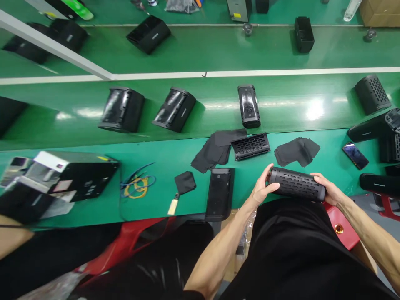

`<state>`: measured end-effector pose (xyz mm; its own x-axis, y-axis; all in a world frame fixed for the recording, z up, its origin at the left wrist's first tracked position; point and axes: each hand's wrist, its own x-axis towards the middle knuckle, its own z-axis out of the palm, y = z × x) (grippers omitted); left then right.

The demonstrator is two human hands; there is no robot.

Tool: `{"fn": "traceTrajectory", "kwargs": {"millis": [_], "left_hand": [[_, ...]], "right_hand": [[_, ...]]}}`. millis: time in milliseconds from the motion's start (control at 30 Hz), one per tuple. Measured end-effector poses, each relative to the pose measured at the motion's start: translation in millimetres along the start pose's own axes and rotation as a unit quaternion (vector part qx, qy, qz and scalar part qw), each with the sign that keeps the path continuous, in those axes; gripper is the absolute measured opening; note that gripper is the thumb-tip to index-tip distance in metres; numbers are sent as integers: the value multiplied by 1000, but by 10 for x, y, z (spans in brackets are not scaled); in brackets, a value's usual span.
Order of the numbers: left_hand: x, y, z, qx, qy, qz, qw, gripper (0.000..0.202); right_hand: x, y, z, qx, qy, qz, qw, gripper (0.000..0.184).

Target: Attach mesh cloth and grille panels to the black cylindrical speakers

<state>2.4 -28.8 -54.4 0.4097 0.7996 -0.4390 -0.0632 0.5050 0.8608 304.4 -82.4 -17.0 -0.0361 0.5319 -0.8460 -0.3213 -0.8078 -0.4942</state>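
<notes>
The fingers of the left hand (pixel 261 189) are curled around the left end of a black perforated speaker shell (pixel 296 183), with the thumb laid over its upper side. The fingers of the right hand (pixel 327 189) are wrapped over the right end. The shell is thus gripped at both ends and held lying sideways just over the near edge of the green worktop (pixel 162 156), towards its right side. Just beyond the shell a fanned stack of black cloth pieces (pixel 296 151) is laid. To the left of that stack a black slotted grille (pixel 250 146) is set against a larger heap of cloth (pixel 214 152). Left of the left hand, a flat black panel (pixel 219 192) is placed across the near edge and overhangs it. Further left along that edge a small dark pouch with a tag (pixel 185 182) and a bundle of blue and yellow wires (pixel 137 181) are found, and a black and white box (pixel 78 175) is seen towards the near left corner. A phone (pixel 354 155) is laid face up by the right edge. Past the far edge, a conveyor belt (pixel 218 93) is seen, on which three black speakers (pixel 248 106) are spaced apart.
</notes>
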Motion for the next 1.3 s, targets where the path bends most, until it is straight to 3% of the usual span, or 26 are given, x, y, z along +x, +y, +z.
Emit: {"fn": "traceTrajectory", "kwargs": {"millis": [233, 367, 533, 633, 800, 933, 1000, 1133, 1233, 1300], "left_hand": [[30, -31, 4, -26, -31, 11, 999, 104], [21, -10, 55, -7, 0, 55, 998, 89], [19, 5, 92, 7, 12, 89, 996, 85], [37, 11, 96, 13, 4, 74, 997, 90], [61, 3, 72, -1, 45, 38, 998, 84], [144, 75, -73, -28, 59, 9, 998, 80], [220, 167, -160, -52, 60, -7, 997, 80], [350, 339, -213, -159, 114, 4, 981, 80], [362, 307, -108, -163, 200, 12, 966, 64], [327, 197, -21, -127, 225, -11, 966, 55]], "right_hand": [[-30, -10, -40, -42, 0, -72, 997, 71], [-67, 24, -66, -69, -20, -104, 992, 79], [-137, 88, -73, -85, -12, -164, 983, 76], [-133, 112, -79, -100, -11, -173, 980, 79], [-112, 93, -87, -149, -20, -170, 974, 81], [-193, -12, -46, -275, -42, -170, 945, 92], [-182, -76, -7, -305, -26, -185, 934, 90], [196, -355, 55, -191, -15, -239, 952, 77], [772, -889, 104, -56, 15, -232, 971, 77], [1169, -1359, 169, -16, 41, -225, 973, 71]]}}
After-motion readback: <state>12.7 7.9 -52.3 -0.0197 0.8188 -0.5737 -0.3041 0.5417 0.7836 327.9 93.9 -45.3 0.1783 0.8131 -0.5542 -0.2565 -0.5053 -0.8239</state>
